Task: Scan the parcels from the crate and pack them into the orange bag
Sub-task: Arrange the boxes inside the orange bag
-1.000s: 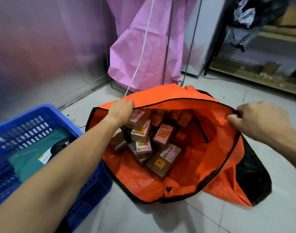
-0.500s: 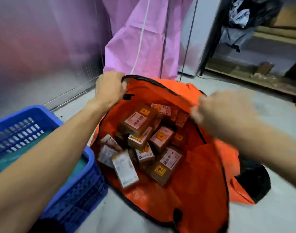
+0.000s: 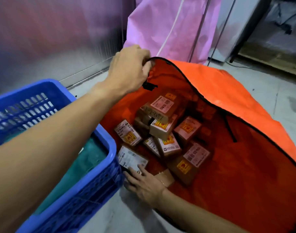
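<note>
The orange bag (image 3: 227, 91) lies open on the floor with several small brown cardboard parcels (image 3: 162, 128) piled inside. My left hand (image 3: 128, 71) grips the black-trimmed rim of the bag at its far left and holds it up. My right hand (image 3: 143, 182) reaches low into the bag's near left corner, fingers spread flat on a white-labelled parcel (image 3: 130, 158) that lies against the crate. The blue plastic crate (image 3: 100, 180) stands to the left of the bag, with a teal package (image 3: 86, 158) inside.
A pink bag (image 3: 169, 29) hangs on a metal frame behind the orange bag. A metal wall runs along the left. Shelving and a dark stand are at the back right. Pale tiled floor (image 3: 261, 88) lies to the right.
My right hand let go of the bag's right rim and dropped down onto the labelled parcel in the near corner. My left hand lifted the left rim higher; the bag's right side folded over.
</note>
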`<control>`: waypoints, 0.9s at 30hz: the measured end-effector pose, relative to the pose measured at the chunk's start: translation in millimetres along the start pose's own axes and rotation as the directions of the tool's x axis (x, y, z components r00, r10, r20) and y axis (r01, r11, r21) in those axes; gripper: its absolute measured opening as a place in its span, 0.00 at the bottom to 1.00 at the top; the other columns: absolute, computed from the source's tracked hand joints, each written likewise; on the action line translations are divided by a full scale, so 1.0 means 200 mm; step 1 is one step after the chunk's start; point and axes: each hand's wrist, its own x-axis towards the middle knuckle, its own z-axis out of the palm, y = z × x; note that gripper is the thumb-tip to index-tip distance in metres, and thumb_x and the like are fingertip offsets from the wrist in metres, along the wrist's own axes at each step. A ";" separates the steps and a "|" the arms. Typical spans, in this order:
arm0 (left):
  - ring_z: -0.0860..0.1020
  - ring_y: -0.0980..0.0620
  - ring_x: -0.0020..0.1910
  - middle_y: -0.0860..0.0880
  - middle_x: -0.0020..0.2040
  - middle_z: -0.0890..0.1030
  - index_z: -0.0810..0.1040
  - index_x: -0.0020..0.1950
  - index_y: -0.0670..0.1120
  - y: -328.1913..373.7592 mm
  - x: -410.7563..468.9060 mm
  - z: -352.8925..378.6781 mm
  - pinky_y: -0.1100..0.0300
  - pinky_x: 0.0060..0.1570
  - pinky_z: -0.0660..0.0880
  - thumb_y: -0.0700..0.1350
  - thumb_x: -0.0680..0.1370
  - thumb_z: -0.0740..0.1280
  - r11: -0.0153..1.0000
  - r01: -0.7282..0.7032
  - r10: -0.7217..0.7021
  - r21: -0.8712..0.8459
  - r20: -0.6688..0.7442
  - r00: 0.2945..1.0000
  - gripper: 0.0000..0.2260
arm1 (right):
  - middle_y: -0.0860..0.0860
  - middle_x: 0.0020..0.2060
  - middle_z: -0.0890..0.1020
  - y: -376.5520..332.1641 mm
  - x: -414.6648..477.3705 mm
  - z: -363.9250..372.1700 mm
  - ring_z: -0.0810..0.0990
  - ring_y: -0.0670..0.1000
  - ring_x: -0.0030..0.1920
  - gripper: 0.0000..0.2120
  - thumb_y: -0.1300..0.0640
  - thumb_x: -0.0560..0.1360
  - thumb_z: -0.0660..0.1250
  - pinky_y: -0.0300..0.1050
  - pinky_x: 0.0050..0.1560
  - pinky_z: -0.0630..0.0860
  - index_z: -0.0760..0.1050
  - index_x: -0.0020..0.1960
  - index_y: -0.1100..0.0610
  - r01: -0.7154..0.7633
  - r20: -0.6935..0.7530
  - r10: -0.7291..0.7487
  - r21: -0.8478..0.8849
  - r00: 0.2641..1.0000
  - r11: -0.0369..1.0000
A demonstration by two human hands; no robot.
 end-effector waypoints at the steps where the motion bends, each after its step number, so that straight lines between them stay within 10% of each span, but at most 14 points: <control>1: 0.78 0.36 0.52 0.43 0.49 0.81 0.83 0.53 0.46 -0.01 0.00 0.00 0.47 0.49 0.71 0.55 0.81 0.62 1.000 -0.004 0.004 -0.008 -0.013 1.000 0.16 | 0.61 0.82 0.51 0.00 0.01 0.03 0.52 0.66 0.81 0.27 0.52 0.85 0.53 0.70 0.77 0.51 0.54 0.83 0.53 -0.011 0.012 0.011 -0.018 1.000 1.000; 13: 0.81 0.33 0.44 0.43 0.54 0.80 0.82 0.65 0.51 0.07 -0.03 0.04 0.42 0.38 0.75 0.51 0.83 0.60 0.983 -0.156 0.162 0.095 -0.064 0.985 0.15 | 0.62 0.79 0.62 0.50 -0.26 0.15 0.59 0.62 0.79 0.26 0.54 0.85 0.60 0.62 0.78 0.56 0.61 0.80 0.60 -0.302 0.231 0.351 -0.222 0.908 0.927; 19: 0.80 0.33 0.39 0.40 0.51 0.78 0.84 0.63 0.50 0.16 -0.06 0.08 0.43 0.35 0.74 0.49 0.82 0.63 0.982 -0.184 0.186 0.052 -0.024 0.982 0.14 | 0.62 0.77 0.66 0.80 -0.41 0.08 0.61 0.64 0.77 0.25 0.50 0.82 0.63 0.65 0.77 0.58 0.68 0.77 0.58 -0.548 0.279 0.600 -0.248 0.750 0.799; 23: 0.81 0.36 0.48 0.42 0.49 0.80 0.85 0.60 0.48 0.25 -0.03 0.08 0.48 0.43 0.71 0.50 0.82 0.66 0.994 -0.109 0.107 -0.033 -0.034 0.994 0.12 | 0.61 0.71 0.70 0.73 -0.41 0.03 0.68 0.62 0.71 0.21 0.55 0.84 0.57 0.59 0.73 0.63 0.67 0.76 0.59 -0.568 0.146 0.559 0.024 0.816 0.823; 27: 0.81 0.39 0.49 0.44 0.50 0.81 0.85 0.58 0.47 0.27 -0.03 0.09 0.50 0.46 0.70 0.52 0.82 0.68 0.994 -0.078 0.073 -0.074 -0.068 0.995 0.12 | 0.59 0.75 0.67 0.50 -0.31 -0.01 0.69 0.61 0.71 0.39 0.31 0.79 0.59 0.59 0.71 0.69 0.60 0.79 0.56 -0.442 0.244 0.368 0.510 0.897 0.738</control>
